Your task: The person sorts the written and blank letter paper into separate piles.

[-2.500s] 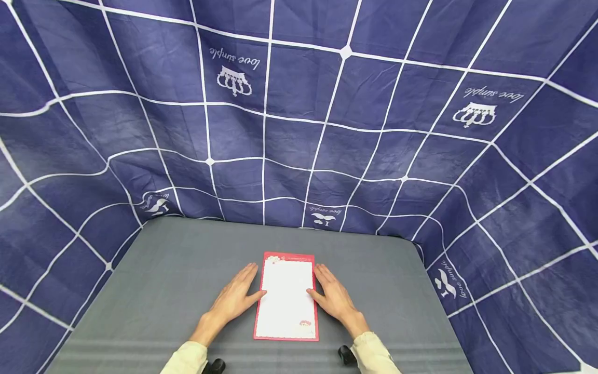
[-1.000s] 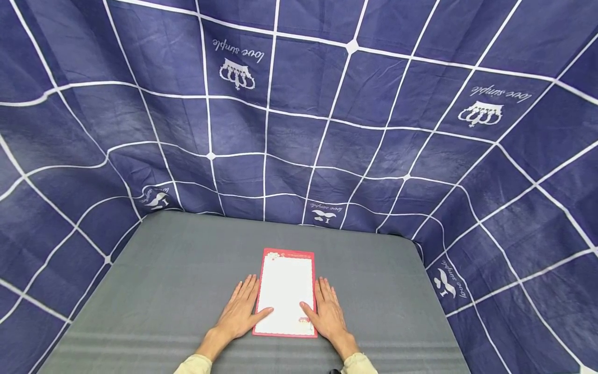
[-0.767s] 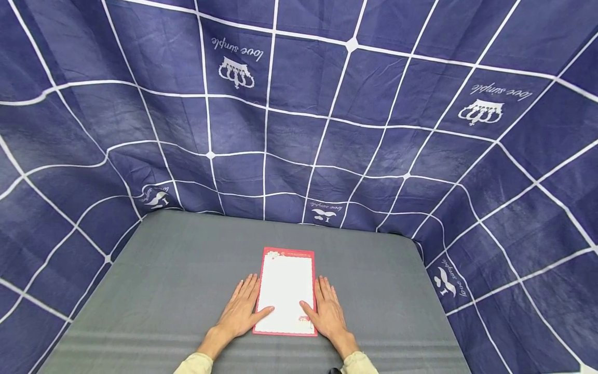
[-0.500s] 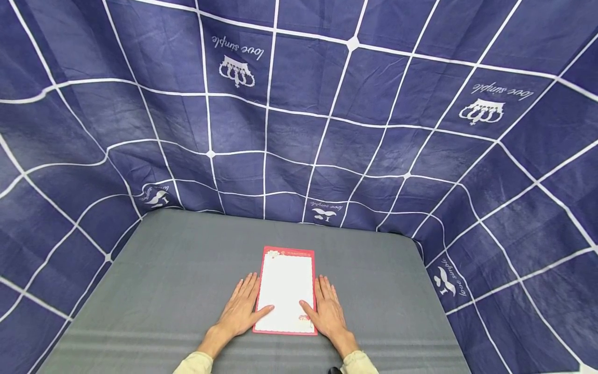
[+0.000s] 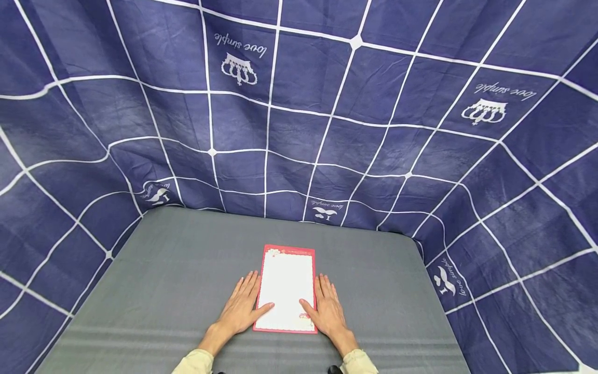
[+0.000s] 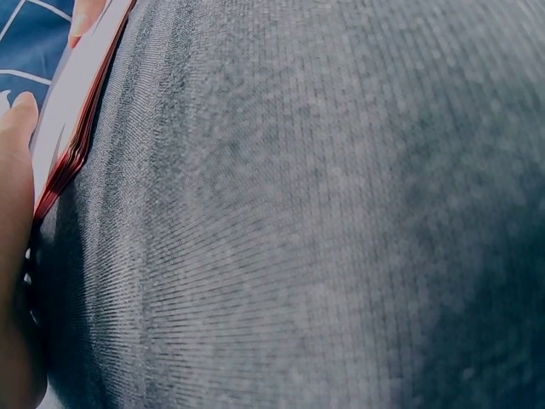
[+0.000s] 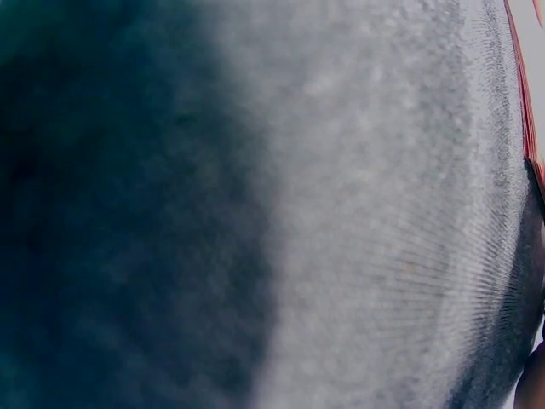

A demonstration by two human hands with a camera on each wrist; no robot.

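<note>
A rectangular stack of white sheets with a red border [image 5: 286, 285] lies flat in the head view, with flowers printed at its top left corner and a small picture at its lower right. Its layered red edge [image 6: 81, 141] shows in the left wrist view. Along its left side lies my left hand [image 5: 238, 307], fingers straight, thumb reaching over the white face. My right hand [image 5: 329, 309] mirrors it on the right side, its thumb also over the stack. In the right wrist view only a strip of the red edge [image 7: 520, 77] appears at the right.
Ribbed grey cloth [image 5: 187, 259] covers the table under the stack. A dark blue curtain [image 5: 299, 130] with white grid lines and printed crowns rises behind the table and along both sides.
From 2.5 s ago, both hands have slid back towards the person, and the thumbs now reach further over the stack. During the last second the hands hold still; the head view shifts slightly.
</note>
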